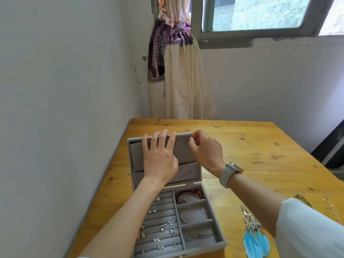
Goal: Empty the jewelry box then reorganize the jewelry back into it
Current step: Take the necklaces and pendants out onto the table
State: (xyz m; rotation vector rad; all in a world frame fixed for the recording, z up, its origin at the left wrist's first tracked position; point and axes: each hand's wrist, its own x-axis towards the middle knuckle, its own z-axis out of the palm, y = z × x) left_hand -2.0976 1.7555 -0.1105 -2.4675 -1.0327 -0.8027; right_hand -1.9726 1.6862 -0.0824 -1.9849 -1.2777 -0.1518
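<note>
A person works at an open grey jewelry box [193, 244] standing at the 6 o'clock edge of a yellow wooden worktop [260, 146]. The left hand [160, 157], fingers straight and spread, presses flat on the raised lid [188, 170], apparently to steady it. The right hand [206, 148], a grey watch [229, 173] on its wrist, is curled at the lid's 1 o'clock corner, fingertips pinched as if fixing something small to the lining; what it holds cannot be told. The tray already carries rings and earrings in its rolls [160, 229], with bracelets [189, 196] in the compartments beside them. Blue feather earrings [256, 237] lie on the wood at 4 o'clock, probably awaiting their turn. Behind, a tied curtain [178, 75] hangs by a window [256, 13] in a pale-walled corner.
</note>
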